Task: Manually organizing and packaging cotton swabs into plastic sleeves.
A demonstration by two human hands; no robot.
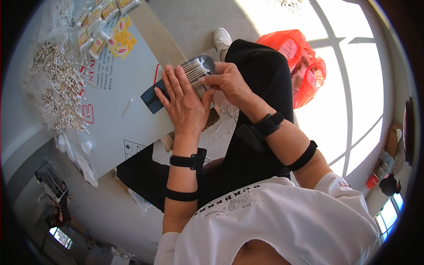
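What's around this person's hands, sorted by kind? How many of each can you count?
Hands: 2 (left hand, right hand)
Bundle of cotton swabs in a clear pouch, held: 1
Loose heap of cotton swabs: 1
Cardboard work surface: 1
Red plastic bag: 1
White shoe: 1
Black arm straps: 4
Total: 11. The packed yellow-labelled pouches at the top are too bunched to count.

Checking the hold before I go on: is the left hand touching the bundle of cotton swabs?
Touching. The head view shows the left hand lying flat, its fingertips overlapping the bundle of cotton swabs, no gap visible.
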